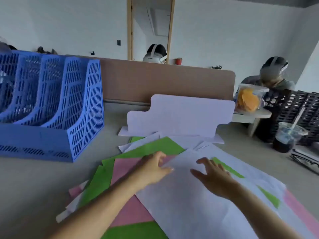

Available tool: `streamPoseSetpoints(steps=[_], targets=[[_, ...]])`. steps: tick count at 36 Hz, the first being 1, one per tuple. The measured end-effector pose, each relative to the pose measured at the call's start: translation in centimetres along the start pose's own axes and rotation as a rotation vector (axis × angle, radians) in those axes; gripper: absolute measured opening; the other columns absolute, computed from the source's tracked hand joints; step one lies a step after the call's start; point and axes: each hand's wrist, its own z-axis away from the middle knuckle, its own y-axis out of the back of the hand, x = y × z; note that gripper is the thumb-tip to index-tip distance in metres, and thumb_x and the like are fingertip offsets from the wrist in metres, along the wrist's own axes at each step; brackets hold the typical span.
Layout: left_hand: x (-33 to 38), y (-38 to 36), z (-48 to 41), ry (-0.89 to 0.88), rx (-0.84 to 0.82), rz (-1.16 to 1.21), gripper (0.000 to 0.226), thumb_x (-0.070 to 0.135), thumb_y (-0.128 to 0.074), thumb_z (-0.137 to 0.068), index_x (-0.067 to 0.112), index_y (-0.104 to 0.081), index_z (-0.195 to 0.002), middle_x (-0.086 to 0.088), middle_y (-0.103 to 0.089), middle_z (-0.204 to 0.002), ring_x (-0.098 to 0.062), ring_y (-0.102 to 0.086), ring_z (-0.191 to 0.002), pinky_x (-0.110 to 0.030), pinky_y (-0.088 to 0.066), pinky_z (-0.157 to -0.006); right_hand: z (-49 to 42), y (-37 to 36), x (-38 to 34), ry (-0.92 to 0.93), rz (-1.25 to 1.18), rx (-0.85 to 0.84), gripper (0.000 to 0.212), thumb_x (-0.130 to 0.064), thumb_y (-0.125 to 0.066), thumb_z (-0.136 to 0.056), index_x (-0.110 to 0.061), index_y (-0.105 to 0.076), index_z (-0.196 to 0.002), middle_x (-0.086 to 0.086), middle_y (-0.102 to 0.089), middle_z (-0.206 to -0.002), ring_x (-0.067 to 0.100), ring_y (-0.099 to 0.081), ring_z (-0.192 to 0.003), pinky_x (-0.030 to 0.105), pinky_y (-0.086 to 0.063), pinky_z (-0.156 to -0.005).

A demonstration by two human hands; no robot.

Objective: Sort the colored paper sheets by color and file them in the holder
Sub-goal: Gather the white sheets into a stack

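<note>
- Your left hand (153,168) has its fingers curled and pinches the left corner of the top white sheet (181,204).
- Your right hand (214,176) lies flat on that same sheet, fingers spread.
- Green sheets (155,145) and pink sheets (124,168) fan out beneath in a mixed pile on the table (34,187).
- The blue holder (82,109) stands upright, well apart to the left.
- A white card stand (181,114) sits just behind the pile.

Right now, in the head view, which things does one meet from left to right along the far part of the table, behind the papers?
Blue file holder → white cardboard stand → clear tub with orange contents → plastic cup with a straw and dark drink. The black crate is left out because it overlaps the tub and the cup.
</note>
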Motion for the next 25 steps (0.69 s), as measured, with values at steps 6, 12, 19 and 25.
streamPoseSetpoints(steps=[6, 12, 19, 25], targets=[[-1.2, -1.4, 0.1, -0.006, 0.152, -0.37, 0.093, 0.087, -0.053, -0.059, 0.024, -0.05, -0.127, 0.004, -0.053, -0.12, -0.023, -0.046, -0.115, -0.039, -0.047, -0.092, 1.8, -4.1, 0.4, 0.01, 0.2, 0.065, 0.07, -0.067, -0.024, -0.093, -0.034, -0.008, -0.153, -0.013, -0.007, -0.161, 0.02, -0.003, -0.15, 0.048, -0.007, -0.119], [-1.1, -1.2, -0.1, 0.021, 0.123, -0.304, 0.075, 0.071, -0.075, -0.057, 0.021, -0.057, -0.109, 0.004, -0.062, -0.108, -0.019, -0.06, -0.095, -0.031, -0.048, -0.071, 1.1, -2.8, 0.9, 0.16, -0.359, 0.142, 0.052, -0.038, -0.056, -0.094, -0.032, -0.033, -0.139, -0.012, -0.045, -0.139, 0.009, -0.042, -0.13, 0.038, -0.026, -0.108], [-2.6, -0.3, -0.8, -0.014, 0.116, 0.109, 0.043, 0.038, -0.079, -0.073, 0.018, -0.046, -0.052, 0.014, -0.039, -0.047, -0.007, -0.035, -0.044, -0.024, -0.022, -0.047, -0.4, 0.6, 5.0, 0.063, -0.093, 0.336, 0.009, -0.023, -0.049, -0.094, -0.022, -0.053, -0.086, -0.002, -0.06, -0.091, 0.024, -0.056, -0.089, 0.035, -0.044, -0.076], [-3.3, -0.1, -0.4, -0.022, 0.199, 0.532, 0.027, 0.019, -0.075, -0.082, 0.014, -0.062, -0.059, -0.001, -0.052, -0.06, -0.012, -0.047, -0.057, -0.025, -0.032, -0.058, -0.7, 1.5, 7.1, 0.117, 0.192, 0.114, 0.009, -0.033, -0.05, -0.094, -0.03, -0.054, -0.102, -0.007, -0.051, -0.109, 0.019, -0.047, -0.11, 0.035, -0.032, -0.092]])
